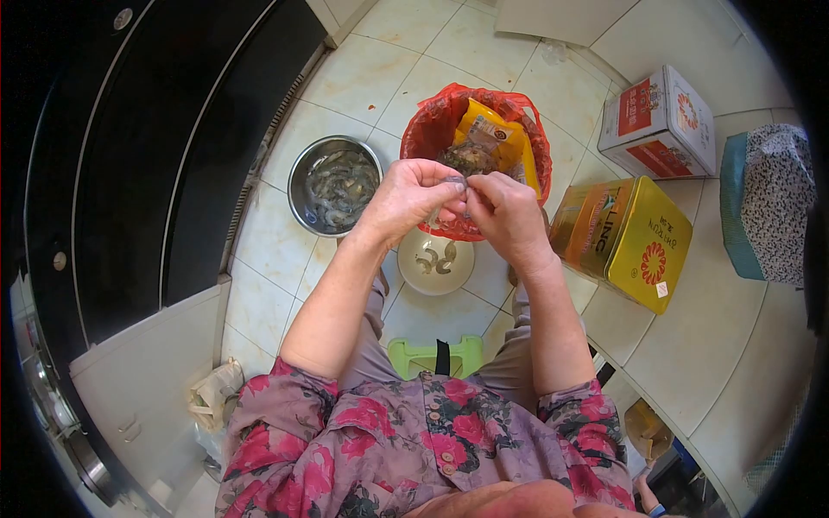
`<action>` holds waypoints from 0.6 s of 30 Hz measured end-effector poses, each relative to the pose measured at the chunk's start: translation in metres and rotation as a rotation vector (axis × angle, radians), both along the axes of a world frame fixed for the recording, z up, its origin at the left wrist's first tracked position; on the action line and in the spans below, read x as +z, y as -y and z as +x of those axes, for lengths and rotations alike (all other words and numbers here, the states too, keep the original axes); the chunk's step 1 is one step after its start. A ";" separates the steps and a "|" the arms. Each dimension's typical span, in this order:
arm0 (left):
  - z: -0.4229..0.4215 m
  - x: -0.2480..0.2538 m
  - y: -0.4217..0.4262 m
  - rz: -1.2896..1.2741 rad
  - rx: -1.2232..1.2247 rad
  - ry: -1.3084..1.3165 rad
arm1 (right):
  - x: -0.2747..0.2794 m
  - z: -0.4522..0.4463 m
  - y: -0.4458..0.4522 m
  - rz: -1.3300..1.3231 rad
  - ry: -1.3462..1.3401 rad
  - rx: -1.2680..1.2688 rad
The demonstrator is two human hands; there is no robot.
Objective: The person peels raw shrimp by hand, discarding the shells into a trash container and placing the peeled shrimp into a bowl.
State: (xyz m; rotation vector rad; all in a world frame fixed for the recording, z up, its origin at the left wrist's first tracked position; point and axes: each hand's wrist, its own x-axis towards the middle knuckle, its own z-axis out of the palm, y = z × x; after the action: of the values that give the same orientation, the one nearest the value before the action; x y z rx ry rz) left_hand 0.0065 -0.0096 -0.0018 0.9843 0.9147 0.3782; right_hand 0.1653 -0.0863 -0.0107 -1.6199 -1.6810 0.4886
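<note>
My left hand (409, 197) and my right hand (508, 214) meet in front of me, both with fingers pinched on a small greyish shrimp (455, 183). Most of it is hidden by the fingers. Just beyond and below them stands a bin lined with a red plastic bag (416, 138), holding yellow packaging and scraps. A white bowl (413, 278) with several peeled shrimp (442, 258) sits on the floor under my hands. To the left, a steel basin (296, 200) holds many grey unpeeled shrimp (342, 186).
A yellow tin (635, 246), a white and red carton (665, 129) and a patterned cloth-covered item (773, 203) stand to the right. Between my legs is a green stool (410, 356). Dark cabinet fronts (173, 129) line the left side above the tiled floor (345, 95).
</note>
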 end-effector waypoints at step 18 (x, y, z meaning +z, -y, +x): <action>0.008 -0.013 0.009 0.061 0.164 0.059 | -0.007 -0.004 -0.005 0.057 -0.023 -0.043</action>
State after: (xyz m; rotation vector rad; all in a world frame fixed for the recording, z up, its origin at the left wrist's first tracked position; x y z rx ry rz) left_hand 0.0150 -0.0185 -0.0146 0.9518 0.9374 0.5735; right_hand 0.1609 -0.0813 -0.0173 -1.5999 -1.6259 0.4325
